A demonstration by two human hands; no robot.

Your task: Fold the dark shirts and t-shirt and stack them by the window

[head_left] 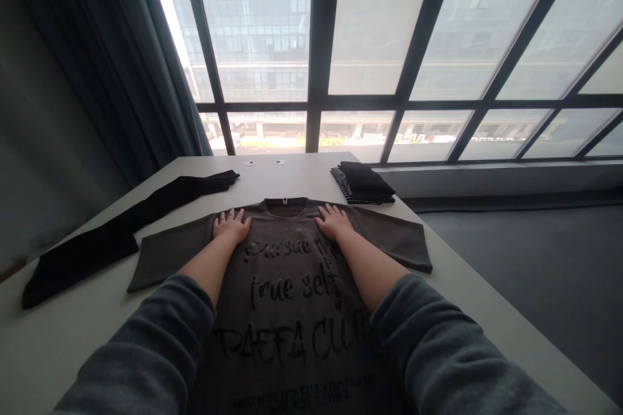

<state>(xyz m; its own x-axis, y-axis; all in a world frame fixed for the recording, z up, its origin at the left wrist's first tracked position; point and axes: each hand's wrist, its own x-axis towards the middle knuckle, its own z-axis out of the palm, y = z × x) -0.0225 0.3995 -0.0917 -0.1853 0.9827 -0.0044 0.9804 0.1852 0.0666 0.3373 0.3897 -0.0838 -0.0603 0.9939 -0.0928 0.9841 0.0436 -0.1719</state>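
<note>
Resting palm-down in the head view, the left hand (232, 227) and right hand (334, 222) touch the two shoulder areas of a dark grey long-sleeved crewneck shirt (292, 305), fingers straight and slightly spread, laid on the fabric without gripping it. The shirt lies face up on a white table (287, 175), collar toward the window (370, 26), sleeves outstretched. Left of it lies a long black garment (97, 246); beyond its right shoulder sits a folded clothing stack (365, 181).
</note>
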